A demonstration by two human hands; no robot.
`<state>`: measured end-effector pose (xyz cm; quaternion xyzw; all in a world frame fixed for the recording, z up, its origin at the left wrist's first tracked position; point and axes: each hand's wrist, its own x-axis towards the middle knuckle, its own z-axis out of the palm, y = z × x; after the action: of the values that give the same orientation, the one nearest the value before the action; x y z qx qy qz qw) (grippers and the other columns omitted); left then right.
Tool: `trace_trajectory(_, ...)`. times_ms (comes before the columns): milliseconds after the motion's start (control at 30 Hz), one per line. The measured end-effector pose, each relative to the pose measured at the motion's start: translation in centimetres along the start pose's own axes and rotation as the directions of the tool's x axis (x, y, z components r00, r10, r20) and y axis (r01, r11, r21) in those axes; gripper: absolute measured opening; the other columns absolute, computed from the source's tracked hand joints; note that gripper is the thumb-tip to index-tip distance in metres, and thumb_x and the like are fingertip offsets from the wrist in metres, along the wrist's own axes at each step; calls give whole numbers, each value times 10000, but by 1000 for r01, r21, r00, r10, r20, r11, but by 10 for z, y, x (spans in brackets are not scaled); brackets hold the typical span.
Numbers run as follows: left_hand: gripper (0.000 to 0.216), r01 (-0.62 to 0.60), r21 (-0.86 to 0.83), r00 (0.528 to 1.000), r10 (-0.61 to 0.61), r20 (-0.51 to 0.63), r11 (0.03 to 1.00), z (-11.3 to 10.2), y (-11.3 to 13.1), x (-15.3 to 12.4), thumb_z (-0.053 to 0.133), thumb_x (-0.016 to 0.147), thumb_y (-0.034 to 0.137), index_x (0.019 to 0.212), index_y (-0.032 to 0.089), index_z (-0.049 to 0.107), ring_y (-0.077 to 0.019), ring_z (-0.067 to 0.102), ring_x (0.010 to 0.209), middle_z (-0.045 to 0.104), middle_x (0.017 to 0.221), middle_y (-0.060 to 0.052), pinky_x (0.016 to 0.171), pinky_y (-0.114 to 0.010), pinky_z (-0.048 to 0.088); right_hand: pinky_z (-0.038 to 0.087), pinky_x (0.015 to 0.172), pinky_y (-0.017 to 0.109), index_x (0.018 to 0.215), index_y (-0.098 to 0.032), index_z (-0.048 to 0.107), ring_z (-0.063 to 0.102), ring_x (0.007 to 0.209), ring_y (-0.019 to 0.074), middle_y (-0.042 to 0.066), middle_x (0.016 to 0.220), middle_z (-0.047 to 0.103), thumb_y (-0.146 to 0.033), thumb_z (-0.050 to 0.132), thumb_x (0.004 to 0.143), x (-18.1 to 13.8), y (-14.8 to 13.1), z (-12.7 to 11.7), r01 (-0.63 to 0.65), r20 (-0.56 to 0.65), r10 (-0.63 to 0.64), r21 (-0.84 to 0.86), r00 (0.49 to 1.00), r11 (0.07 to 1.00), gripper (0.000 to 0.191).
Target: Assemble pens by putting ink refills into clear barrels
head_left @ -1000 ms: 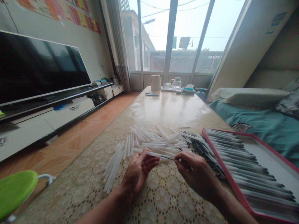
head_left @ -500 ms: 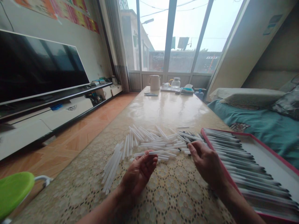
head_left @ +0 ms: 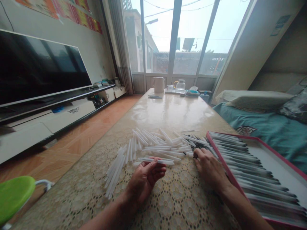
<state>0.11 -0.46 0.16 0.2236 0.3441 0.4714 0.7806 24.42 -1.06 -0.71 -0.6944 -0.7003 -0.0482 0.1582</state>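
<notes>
Since half a second ago the right hand [head_left: 209, 167] has dropped from mid-air to the table [head_left: 168, 108], and it now lies palm down with its fingertips on the dark refills [head_left: 199, 144] at 1 o'clock; whether it pinches one I cannot tell. My left hand [head_left: 146, 179], at 12 o'clock and close in, has its fingers curled and pinches one white tube [head_left: 158, 160] between thumb and fingertips, level and crosswise. Judging by how things lie, the work is well on but far from over: the red-rimmed tray [head_left: 283, 156] at 3 o'clock carries a long row of finished pens [head_left: 251, 172], with bare floor left at its far side, while the heap of white tubes [head_left: 155, 143] just beyond the hands is large. Nothing stands between hands, heap and tray. Farther off at 12 o'clock stand a mug [head_left: 159, 84] and a glass jug [head_left: 180, 85]; a television [head_left: 35, 70] is at 10 o'clock, a green stool [head_left: 14, 198] at 8 o'clock, and a bed [head_left: 263, 127] at 2 o'clock.
</notes>
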Motion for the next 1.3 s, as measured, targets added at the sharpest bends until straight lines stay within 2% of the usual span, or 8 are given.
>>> trace_trajectory(67,43,-9,10,1000,9,-2,1000,0,-1,0,633,790,134,814,103,650,-161,688,663,727,743,-99,638,-243,544,398,649,299,785,-199,518,570,763,211,63,795,587,-134,454,806,0,-3,-2,9,-34,-7,61,999,998,93)
trace_trajectory(167,58,-32,18,999,32,9,999,-2,-2,1,647,781,143,828,109,652,-169,691,694,731,770,-99,666,-254,547,392,579,272,805,-203,469,554,635,169,19,711,572,-184,449,840,-2,-18,-12,32,-65,-12,311,998,950,44)
trace_trajectory(300,66,-50,19,999,50,18,999,-2,-3,3,653,775,141,833,110,655,-170,693,703,732,764,-92,686,-260,546,410,566,237,782,-200,477,524,595,128,-18,656,534,-237,463,864,-8,-48,-24,75,-26,-77,663,997,745,91)
trace_trajectory(400,75,-49,12,999,49,11,999,-2,-3,4,665,762,133,833,108,657,-169,694,694,731,747,-87,683,-255,544,433,597,231,808,-187,513,539,636,124,-10,697,556,-231,514,840,-12,-62,-24,68,-2,-107,782,994,620,55)
trace_trajectory(700,53,-39,6,999,39,14,999,1,-3,2,668,764,127,812,105,662,-162,694,694,732,747,-79,695,-256,550,465,625,238,807,-180,530,572,667,123,-8,723,572,-202,543,826,-14,-68,-18,8,54,-104,856,993,518,32)
trace_trajectory(1033,101,-49,33,999,49,23,998,1,-3,2,701,743,156,822,103,667,-167,693,715,733,754,-88,701,-251,550,492,558,234,806,-173,549,623,587,126,-7,671,612,-346,609,811,-12,-69,-11,-105,128,-57,948,990,300,183)
trace_trajectory(1200,145,-60,61,998,59,24,996,1,-3,2,740,706,187,805,111,666,-172,691,705,732,740,-84,688,-256,547,443,460,208,815,-170,538,599,503,109,6,686,631,-411,564,837,-14,-70,-11,-145,164,-35,938,986,315,244)
trace_trajectory(1300,178,-76,100,996,72,45,992,2,-2,2,761,682,215,796,114,667,-162,683,666,723,701,-75,672,-253,542,425,446,199,771,-174,518,566,463,95,-6,647,607,-431,489,879,-16,-69,-9,-126,161,-50,900,986,417,280)
